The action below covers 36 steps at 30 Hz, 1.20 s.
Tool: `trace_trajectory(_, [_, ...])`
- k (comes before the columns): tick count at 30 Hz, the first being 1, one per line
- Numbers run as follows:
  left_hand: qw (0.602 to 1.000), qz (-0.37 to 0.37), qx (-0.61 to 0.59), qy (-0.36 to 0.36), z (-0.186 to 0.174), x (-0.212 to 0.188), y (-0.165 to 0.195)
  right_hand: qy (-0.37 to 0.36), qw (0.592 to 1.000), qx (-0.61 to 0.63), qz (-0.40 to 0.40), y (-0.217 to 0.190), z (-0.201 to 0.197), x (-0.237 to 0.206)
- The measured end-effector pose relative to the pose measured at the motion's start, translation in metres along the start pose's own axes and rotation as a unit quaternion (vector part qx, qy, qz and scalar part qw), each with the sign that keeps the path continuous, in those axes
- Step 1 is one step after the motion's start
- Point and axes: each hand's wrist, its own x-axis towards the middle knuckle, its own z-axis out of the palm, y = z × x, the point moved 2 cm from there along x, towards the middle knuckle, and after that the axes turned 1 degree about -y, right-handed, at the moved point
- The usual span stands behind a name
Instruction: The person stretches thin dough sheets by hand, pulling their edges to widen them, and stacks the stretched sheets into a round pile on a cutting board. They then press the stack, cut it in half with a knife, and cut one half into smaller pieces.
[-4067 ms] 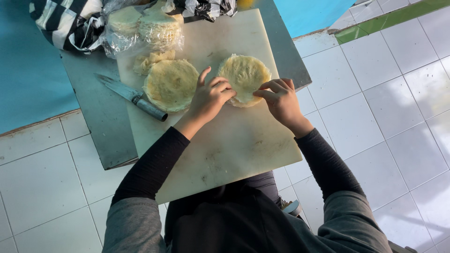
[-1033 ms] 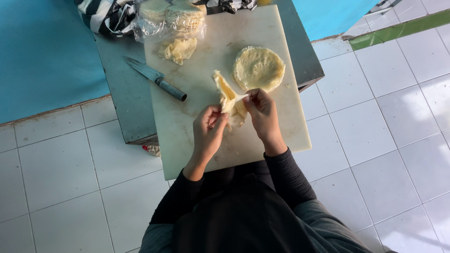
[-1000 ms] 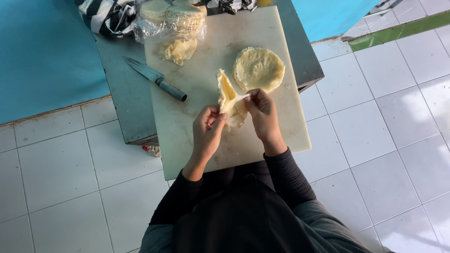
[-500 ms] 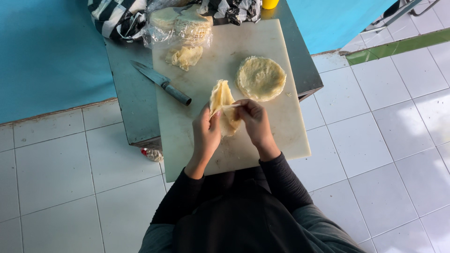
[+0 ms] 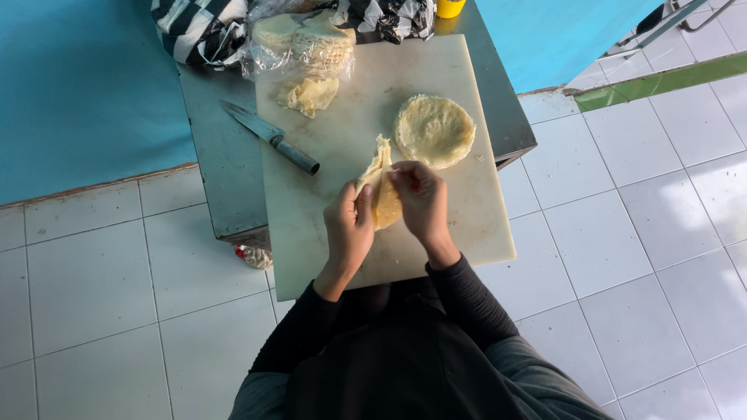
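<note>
White tiled floor (image 5: 638,233), blue wall (image 5: 85,93), grey metal table (image 5: 214,155); green strip (image 5: 661,78) along the wall's foot

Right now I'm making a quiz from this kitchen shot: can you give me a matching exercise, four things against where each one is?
Things:
1. knife
2. flat round
3. folded round
4. plastic bag

Places:
A. held between left hand and right hand
B. board's far left corner
C. across the board's left edge
D. flat on the board, beyond the right hand

Pairs: 1-C, 2-D, 3-A, 4-B
</note>
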Motion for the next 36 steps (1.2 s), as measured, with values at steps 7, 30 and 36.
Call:
trace_trajectory(7, [0.936,-0.086,-0.331,-0.083,-0.009,0.016,-0.026,-0.104,0.982,0.15,0.047,0.017,-0.022,0.008])
trace_trajectory(30, [0.968,-0.008,-0.188,-0.164,-0.032,0.041,-0.009,-0.112,0.977,0.171,0.053,0.008,-0.014,0.018])
trace_trajectory(36, [0.986,0.0,-0.012,-0.168,-0.04,0.061,0.035,-0.137,0.978,0.152,0.05,-0.005,0.005,0.019])
